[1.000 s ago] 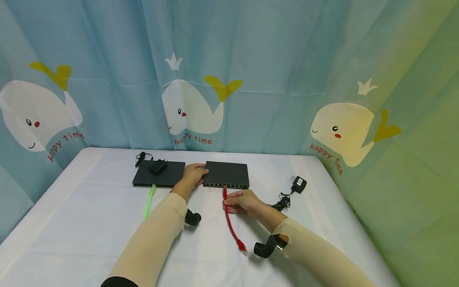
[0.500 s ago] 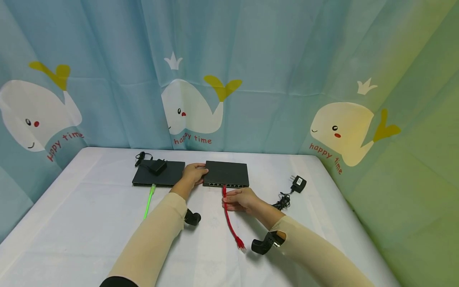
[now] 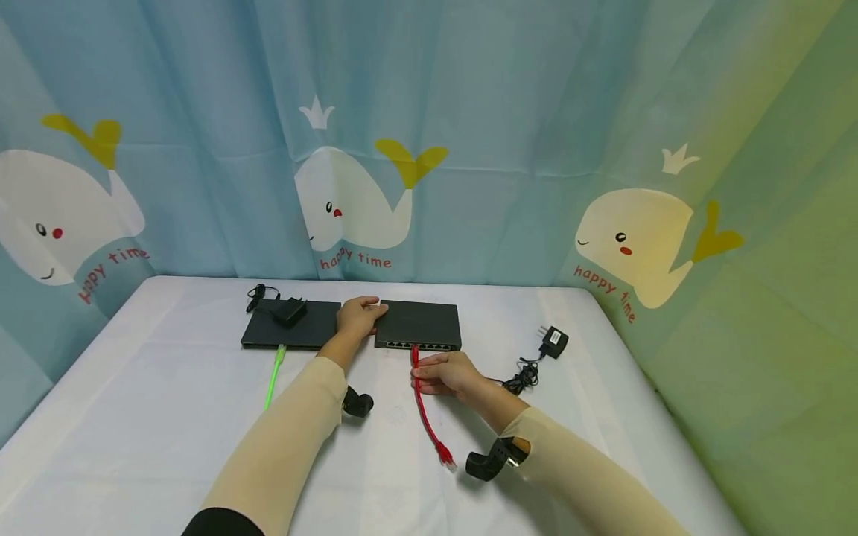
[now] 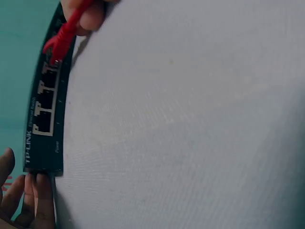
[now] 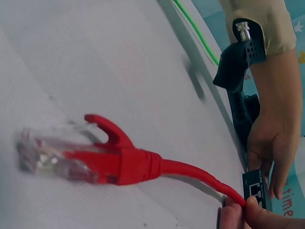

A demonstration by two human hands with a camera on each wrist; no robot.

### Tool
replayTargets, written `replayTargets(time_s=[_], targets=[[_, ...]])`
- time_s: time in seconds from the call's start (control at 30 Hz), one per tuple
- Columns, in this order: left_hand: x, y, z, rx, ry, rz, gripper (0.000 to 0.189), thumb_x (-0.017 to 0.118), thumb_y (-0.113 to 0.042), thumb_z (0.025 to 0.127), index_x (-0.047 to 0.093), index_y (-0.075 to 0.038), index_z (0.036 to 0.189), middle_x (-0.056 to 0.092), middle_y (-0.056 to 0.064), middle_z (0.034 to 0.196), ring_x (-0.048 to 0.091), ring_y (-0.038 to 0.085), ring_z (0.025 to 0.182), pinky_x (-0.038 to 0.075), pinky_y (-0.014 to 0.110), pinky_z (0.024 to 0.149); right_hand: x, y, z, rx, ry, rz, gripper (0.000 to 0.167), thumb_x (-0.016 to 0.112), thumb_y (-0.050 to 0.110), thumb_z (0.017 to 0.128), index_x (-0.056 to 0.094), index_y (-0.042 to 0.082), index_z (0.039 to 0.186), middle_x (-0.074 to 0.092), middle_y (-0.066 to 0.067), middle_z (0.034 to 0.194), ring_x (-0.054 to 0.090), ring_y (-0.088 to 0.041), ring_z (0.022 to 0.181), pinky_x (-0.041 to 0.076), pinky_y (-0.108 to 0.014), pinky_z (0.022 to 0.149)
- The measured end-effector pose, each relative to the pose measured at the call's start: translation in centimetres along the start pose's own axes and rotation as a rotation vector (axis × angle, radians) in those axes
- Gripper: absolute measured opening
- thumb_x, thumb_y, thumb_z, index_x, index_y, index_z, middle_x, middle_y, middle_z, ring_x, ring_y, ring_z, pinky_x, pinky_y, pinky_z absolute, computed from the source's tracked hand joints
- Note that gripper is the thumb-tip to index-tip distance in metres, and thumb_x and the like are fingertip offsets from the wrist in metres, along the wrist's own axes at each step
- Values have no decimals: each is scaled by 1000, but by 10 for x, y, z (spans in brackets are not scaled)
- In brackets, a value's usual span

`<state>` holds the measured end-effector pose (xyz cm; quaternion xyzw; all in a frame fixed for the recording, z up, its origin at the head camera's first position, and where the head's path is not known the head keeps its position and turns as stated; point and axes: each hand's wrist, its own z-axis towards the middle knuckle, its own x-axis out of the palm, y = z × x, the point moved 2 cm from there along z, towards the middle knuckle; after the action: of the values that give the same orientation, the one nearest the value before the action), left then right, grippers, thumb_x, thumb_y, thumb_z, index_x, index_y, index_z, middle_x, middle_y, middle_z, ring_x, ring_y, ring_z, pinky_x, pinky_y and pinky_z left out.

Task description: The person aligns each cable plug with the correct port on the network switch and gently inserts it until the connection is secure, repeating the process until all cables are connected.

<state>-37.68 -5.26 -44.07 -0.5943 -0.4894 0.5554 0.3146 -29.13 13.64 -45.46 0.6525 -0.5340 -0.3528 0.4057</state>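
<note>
My left hand [image 3: 355,318] grips the left end of a black network switch [image 3: 418,321], thumb over its top, other fingers against its side. The TP-LINK front of the switch [image 4: 44,148] shows a row of ports in the left wrist view. Pinched between my right thumb and fingers is a short red network cable [image 3: 427,420]; this right hand [image 3: 447,372] is just in front of the switch. One end of the cable is at a port, where the left wrist view shows its red plug [image 4: 59,44]. The cable's free clear plug [image 5: 52,155] points away over the table.
Left of my left hand, a second black box [image 3: 318,327] bears a black power adapter [image 3: 290,313], and a green cable [image 3: 274,380] runs from its front. Another adapter [image 3: 554,342] with a bundled cord [image 3: 524,377] lies at right on the white table [image 3: 134,417]. A curtain [image 3: 509,149] hangs behind.
The head view has shifted slightly, so everything appears a little further left. Both hands keep their holds on the switch and the red cable, with hardly any movement between them.
</note>
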Motion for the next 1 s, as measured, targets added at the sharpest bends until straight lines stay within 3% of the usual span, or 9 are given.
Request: replayTargets(time_s=[0.1, 0.23, 0.57, 0.83, 1.0], targets=[[0, 1, 3, 47, 5, 35, 43, 71, -30, 92, 66, -10, 130, 67, 11, 124, 64, 19, 90, 48, 15, 54, 2, 0, -1, -12, -2, -1, 29, 67, -3, 90, 64, -13, 117, 75, -8, 85, 70, -10, 66, 60, -25, 62], [1, 5, 6, 63, -2, 69, 42, 73, -29, 91, 67, -10, 128, 68, 11, 121, 64, 17, 86, 50, 16, 57, 4, 0, -1, -27, -7, -8, 30, 67, -3, 90, 63, -14, 117, 75, -11, 89, 69, -9, 66, 60, -24, 62], [3, 6, 6, 37, 23, 4, 37, 74, -23, 90, 70, -10, 125, 68, 11, 121, 66, 25, 99, 58, 24, 70, 3, 3, 1, 6, -64, -7, 22, 70, -5, 87, 69, -12, 108, 73, -8, 75, 69, -11, 61, 58, -22, 56], [3, 2, 6, 71, 74, 23, 38, 72, -20, 91, 67, -8, 127, 66, 13, 122, 65, 26, 105, 59, 26, 71, 1, 9, 6, -1, -95, -69, 13, 67, -2, 89, 71, -12, 98, 74, -12, 80, 68, -13, 58, 57, -21, 53], [1, 4, 6, 80, 57, 43, 37, 72, -20, 91, 68, -7, 126, 66, 14, 121, 65, 26, 105, 59, 27, 72, 3, 10, 11, 22, -87, -62, 14, 69, 0, 89, 73, -11, 97, 73, -8, 74, 68, -11, 57, 57, -21, 53]])
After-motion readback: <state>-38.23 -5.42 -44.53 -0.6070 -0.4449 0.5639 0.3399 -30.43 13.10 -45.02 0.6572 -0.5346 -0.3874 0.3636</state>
